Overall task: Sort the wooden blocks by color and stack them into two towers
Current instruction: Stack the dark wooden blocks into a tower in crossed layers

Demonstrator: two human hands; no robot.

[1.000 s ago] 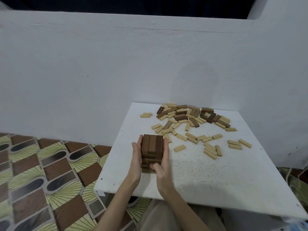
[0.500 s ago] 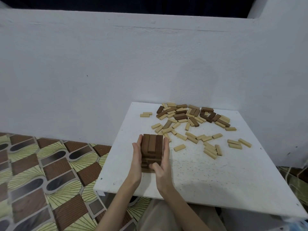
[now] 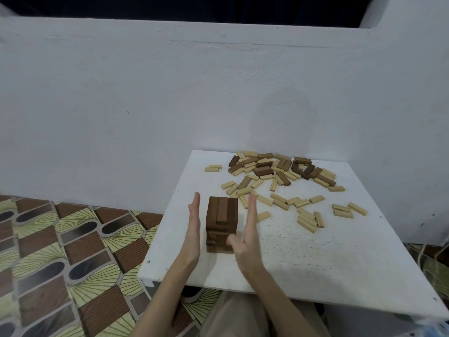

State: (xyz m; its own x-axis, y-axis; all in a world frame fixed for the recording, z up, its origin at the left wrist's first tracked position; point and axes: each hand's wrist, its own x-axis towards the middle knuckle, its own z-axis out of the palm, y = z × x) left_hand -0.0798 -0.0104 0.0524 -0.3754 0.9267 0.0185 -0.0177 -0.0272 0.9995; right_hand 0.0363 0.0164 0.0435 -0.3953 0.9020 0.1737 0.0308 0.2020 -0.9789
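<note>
A short tower of dark brown blocks (image 3: 221, 222) stands near the front left of the white table (image 3: 315, 259). My left hand (image 3: 193, 229) is flat and upright just left of the tower, a small gap between them. My right hand (image 3: 247, 233) is flat on the tower's right side, fingers straight, also slightly apart from it. Behind lies a mixed heap of dark blocks (image 3: 263, 170) and light blocks (image 3: 279, 199), spread loose over the far half of the table.
A white wall (image 3: 218, 93) runs close behind the table. A patterned tiled floor (image 3: 73, 251) lies to the left, below the table's edge. My lap is under the table's front edge.
Both hands were pressed against the tower's sides; now they have opened outward and stand slightly off it. The tower has stayed in place.
</note>
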